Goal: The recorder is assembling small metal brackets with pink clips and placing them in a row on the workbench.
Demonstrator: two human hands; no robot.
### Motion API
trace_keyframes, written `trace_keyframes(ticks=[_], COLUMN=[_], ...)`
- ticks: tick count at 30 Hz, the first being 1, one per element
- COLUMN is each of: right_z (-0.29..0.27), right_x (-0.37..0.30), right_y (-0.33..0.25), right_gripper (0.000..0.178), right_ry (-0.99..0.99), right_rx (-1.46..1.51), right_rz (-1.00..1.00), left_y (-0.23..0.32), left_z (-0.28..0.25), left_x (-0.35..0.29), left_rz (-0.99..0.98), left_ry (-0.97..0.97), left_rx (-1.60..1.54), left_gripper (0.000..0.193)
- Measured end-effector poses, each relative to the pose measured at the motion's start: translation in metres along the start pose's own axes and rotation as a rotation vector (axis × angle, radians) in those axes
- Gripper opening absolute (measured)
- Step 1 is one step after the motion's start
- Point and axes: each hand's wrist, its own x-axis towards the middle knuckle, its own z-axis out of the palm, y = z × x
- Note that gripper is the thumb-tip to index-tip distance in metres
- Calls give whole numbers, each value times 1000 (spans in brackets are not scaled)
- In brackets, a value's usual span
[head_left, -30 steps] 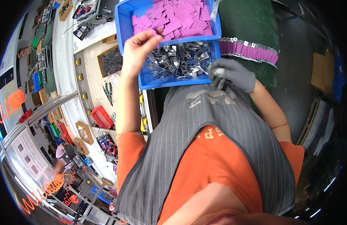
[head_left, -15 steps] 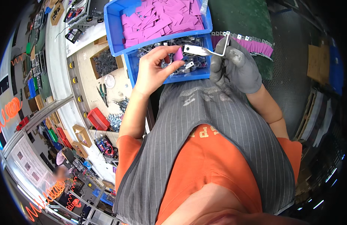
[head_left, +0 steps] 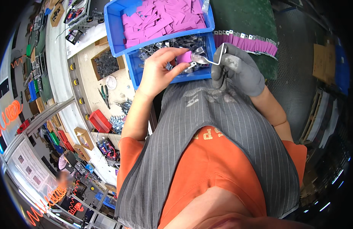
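My bare left hand (head_left: 158, 71) pinches a small pink-purple sleeve (head_left: 185, 57) between thumb and fingers. My right hand (head_left: 243, 68), in a grey glove, grips the bent end of a metal bracket (head_left: 200, 58). The bracket's flat strip points left, and the sleeve covers its tip; whether it wraps all the way round I cannot tell. Both hands are above a blue bin (head_left: 133, 73) of loose metal brackets. Behind it, a second blue bin (head_left: 110, 30) holds many loose pink sleeves (head_left: 161, 23).
On the green surface (head_left: 245, 17) at right lies a row of sleeved brackets (head_left: 251, 44). The bench at left carries pliers (head_left: 104, 96), a red tray (head_left: 99, 121), and a box of dark parts (head_left: 106, 64). Another person (head_left: 63, 162) is far off at lower left.
The bracket has moved left and the sleeve now covers its holed tip, which was bare before. My right hand has shifted slightly left with it; the left hand has barely moved.
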Motion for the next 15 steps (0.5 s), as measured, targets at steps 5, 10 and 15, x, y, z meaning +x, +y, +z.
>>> trace_keyframes(ticks=[5, 10, 15], right_z=[0, -27, -56], right_x=[11, 10, -2], right_y=[-3, 18, 7], right_gripper=[32, 24, 20], right_ry=[-47, -62, -194], right_rx=[-318, -1185, -1421], right_rz=[322, -551, -352], left_y=[1, 6, 9], left_z=[6, 15, 30], left_x=[0, -1, 1], left_rz=[221, 331, 286], left_ry=[-75, -221, -62], left_rx=[93, 269, 316], left_gripper=[22, 12, 34])
